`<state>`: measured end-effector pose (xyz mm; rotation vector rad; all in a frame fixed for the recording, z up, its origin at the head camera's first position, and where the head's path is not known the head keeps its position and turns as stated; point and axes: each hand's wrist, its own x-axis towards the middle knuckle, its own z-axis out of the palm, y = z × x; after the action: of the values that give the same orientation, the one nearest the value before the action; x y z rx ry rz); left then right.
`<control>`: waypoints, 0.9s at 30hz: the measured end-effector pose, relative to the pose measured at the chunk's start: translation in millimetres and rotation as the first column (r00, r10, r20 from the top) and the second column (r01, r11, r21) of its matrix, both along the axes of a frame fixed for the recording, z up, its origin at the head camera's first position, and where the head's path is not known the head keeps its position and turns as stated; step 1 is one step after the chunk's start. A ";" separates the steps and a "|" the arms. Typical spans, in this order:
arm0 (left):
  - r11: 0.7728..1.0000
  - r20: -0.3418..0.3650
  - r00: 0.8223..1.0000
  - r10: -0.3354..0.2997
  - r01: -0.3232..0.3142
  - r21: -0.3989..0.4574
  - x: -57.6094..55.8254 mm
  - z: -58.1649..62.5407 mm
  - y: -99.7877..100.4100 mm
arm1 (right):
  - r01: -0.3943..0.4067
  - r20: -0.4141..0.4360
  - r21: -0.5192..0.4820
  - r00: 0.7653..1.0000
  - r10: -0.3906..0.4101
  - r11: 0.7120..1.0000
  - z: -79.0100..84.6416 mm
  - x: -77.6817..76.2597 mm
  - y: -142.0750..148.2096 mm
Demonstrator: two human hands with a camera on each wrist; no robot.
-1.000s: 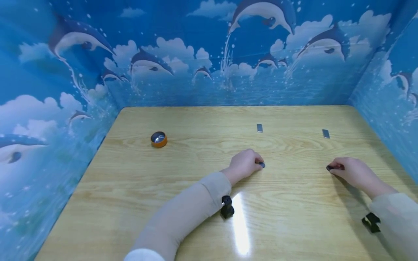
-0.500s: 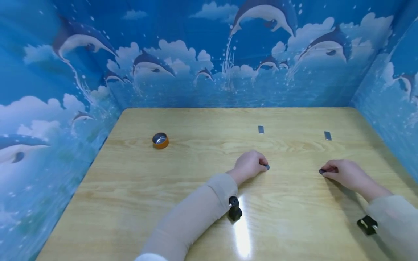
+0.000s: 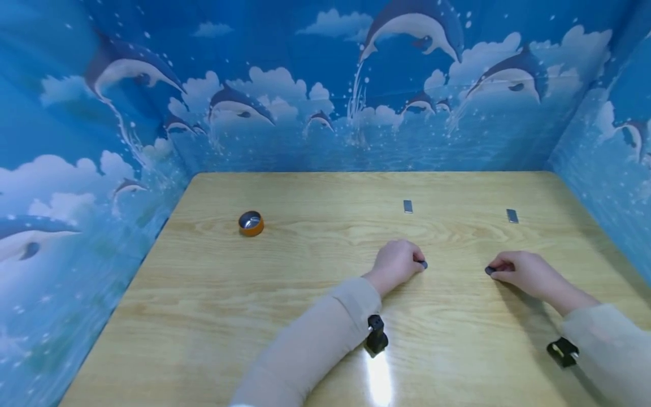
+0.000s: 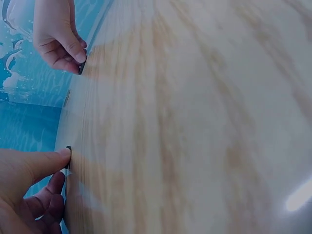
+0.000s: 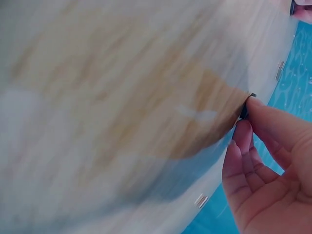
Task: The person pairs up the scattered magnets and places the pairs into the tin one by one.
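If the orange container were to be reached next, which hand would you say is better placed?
The left hand, I think: it is nearer the orange container, with the right hand farther off to the right. Each pinches a small dark piece, so the left may need freeing first.

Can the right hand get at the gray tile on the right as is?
Probably yes: only bare table shows between the right hand and the gray tile beyond it. The hand pinches a small dark piece, though, which may need putting down first.

A round orange container [image 3: 251,230] stands on the table [image 3: 203,316] before dolphin-printed backdrops [image 3: 285,148].
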<state>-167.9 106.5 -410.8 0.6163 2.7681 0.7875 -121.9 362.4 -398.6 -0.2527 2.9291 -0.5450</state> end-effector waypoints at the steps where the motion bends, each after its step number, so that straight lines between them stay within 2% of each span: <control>1: 1.000 -0.004 1.000 0.000 0.000 -0.006 1.0 -0.5 0.8 | 0.001 0.006 -0.004 1.000 -0.001 1.000 -0.9 -0.1 -1.5; 7: 0.999 -0.011 1.000 0.009 -0.009 -0.040 3.0 -3.6 4.7 | -0.030 0.015 -0.026 0.999 0.030 0.999 -2.3 -0.1 -10.3; 12: 0.998 -0.014 1.000 0.021 -0.022 -0.067 2.2 -0.1 10.5 | -0.056 -0.004 -0.025 0.998 0.055 0.998 -0.1 -4.1 -18.7; 20: 0.994 -0.044 0.999 0.031 -0.035 -0.102 2.3 0.4 20.5 | -0.065 -0.021 -0.033 0.998 0.065 0.997 0.6 -7.4 -27.3; 27: 0.991 -0.067 0.996 0.051 -0.059 -0.118 6.9 -2.5 28.9 | -0.081 -0.025 -0.036 0.996 0.080 0.996 -0.3 -9.7 -36.3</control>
<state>-161.0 135.4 -413.3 0.5539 2.8765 0.6159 -131.5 326.1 -398.9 -0.3825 2.9187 -0.5881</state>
